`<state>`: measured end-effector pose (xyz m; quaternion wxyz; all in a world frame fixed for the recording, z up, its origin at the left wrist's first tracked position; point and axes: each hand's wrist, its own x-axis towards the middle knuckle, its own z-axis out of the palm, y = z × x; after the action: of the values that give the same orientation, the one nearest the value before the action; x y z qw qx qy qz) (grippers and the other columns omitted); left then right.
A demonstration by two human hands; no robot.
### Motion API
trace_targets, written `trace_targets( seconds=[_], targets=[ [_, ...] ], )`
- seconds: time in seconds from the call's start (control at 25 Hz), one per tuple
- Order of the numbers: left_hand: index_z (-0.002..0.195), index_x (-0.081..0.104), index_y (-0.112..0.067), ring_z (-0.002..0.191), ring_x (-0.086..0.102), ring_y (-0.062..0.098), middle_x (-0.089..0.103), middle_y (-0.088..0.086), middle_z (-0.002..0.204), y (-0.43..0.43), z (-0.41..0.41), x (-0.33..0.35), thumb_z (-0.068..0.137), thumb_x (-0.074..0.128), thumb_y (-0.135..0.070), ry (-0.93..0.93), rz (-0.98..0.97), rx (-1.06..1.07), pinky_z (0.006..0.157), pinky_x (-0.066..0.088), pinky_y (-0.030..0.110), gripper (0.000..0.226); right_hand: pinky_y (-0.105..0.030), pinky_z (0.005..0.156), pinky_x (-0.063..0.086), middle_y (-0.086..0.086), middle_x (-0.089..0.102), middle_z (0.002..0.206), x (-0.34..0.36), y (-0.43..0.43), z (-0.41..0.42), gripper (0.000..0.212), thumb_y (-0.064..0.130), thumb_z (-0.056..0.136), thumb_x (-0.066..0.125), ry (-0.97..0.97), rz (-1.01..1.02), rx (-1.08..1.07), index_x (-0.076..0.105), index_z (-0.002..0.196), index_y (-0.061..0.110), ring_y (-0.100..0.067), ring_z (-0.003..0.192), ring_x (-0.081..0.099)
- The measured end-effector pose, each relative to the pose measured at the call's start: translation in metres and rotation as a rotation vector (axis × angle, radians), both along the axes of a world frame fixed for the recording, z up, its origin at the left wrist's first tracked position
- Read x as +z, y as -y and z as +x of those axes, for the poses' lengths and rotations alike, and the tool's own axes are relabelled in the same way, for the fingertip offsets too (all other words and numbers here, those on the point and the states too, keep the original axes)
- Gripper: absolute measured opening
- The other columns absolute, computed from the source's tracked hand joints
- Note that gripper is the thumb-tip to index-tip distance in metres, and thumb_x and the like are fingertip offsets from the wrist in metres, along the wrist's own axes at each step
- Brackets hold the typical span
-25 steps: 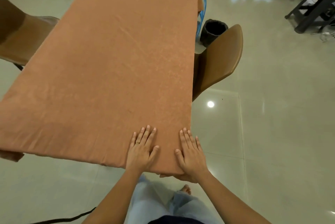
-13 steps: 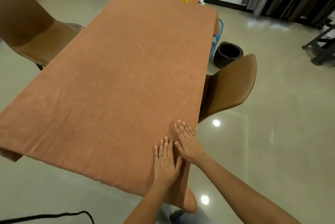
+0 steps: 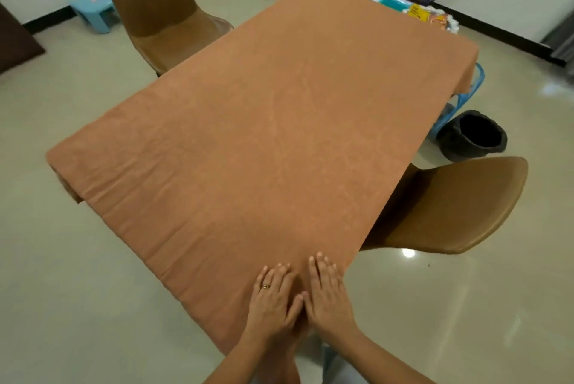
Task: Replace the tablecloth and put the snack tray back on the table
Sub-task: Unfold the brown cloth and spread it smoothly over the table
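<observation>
**Tablecloth (image 3: 264, 135) looks soft and slidey**

It's spread flat over the table, just beside the near chair (image 3: 450, 206). Looks thin and floppy, so I reckon it bunches if shoved; I'd pinch the hem instead. My left hand (image 3: 273, 303) and right hand (image 3: 326, 296) lie palm-down on the corner nearest that chair, fingers straight, thumbs touching.
</observation>
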<state>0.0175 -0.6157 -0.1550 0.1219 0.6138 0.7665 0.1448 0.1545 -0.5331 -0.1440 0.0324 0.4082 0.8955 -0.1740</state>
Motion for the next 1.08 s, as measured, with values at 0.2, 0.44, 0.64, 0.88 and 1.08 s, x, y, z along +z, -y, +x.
trace_targets(
  seconds=[0.2,0.44,0.64,0.88,1.08],
  targets=[
    [0.136,0.052,-0.014,0.134,0.043,0.026,0.046,0.008,0.145,-0.053,0.053,0.009,0.092,0.032,-0.037,0.129,-0.069,0.566,0.115,0.016,0.042,0.053,-0.038,0.118,0.006,-0.009,0.02,0.157,-0.004,-0.085,-0.005,0.059,0.035,0.096,0.03,-0.065,-0.006,0.416,0.027,0.148,0.007,-0.026,0.145,0.019],
    [0.147,0.034,-0.022,0.144,0.025,0.018,0.033,0.002,0.154,-0.052,0.062,-0.003,0.09,0.036,-0.051,0.019,-0.113,0.617,0.12,0.005,0.04,0.064,-0.033,0.119,-0.005,0.004,-0.003,0.158,-0.015,-0.166,0.015,0.065,0.048,0.099,0.024,0.046,0.048,0.594,0.004,0.153,0.018,-0.016,0.148,0.0],
    [0.149,0.029,-0.025,0.146,0.018,0.016,0.023,0.001,0.157,-0.053,0.065,-0.007,0.087,0.037,-0.058,0.015,-0.145,0.62,0.12,0.006,0.041,0.07,-0.031,0.12,-0.006,0.011,-0.014,0.157,-0.006,-0.262,0.06,0.065,0.057,0.098,0.018,0.062,0.044,0.376,-0.01,0.15,0.03,-0.009,0.146,-0.013],
    [0.143,0.041,-0.025,0.141,0.026,0.016,0.035,0.002,0.152,-0.054,0.064,-0.007,0.085,0.035,-0.063,0.015,-0.132,0.633,0.118,0.009,0.038,0.07,-0.033,0.118,-0.015,0.005,-0.023,0.155,-0.006,-0.267,0.055,0.062,0.046,0.101,0.017,0.093,0.054,0.293,-0.018,0.147,0.024,-0.015,0.145,-0.02],
    [0.11,0.066,-0.008,0.12,0.053,0.035,0.056,0.019,0.131,-0.102,0.071,0.008,0.085,0.036,-0.048,-0.001,-0.118,0.81,0.11,0.022,0.045,0.056,-0.033,0.118,-0.011,-0.005,-0.005,0.159,0.005,-0.244,0.014,0.062,0.037,0.099,0.025,-0.047,0.044,0.518,0.001,0.151,0.013,-0.021,0.147,-0.009]
  ],
)
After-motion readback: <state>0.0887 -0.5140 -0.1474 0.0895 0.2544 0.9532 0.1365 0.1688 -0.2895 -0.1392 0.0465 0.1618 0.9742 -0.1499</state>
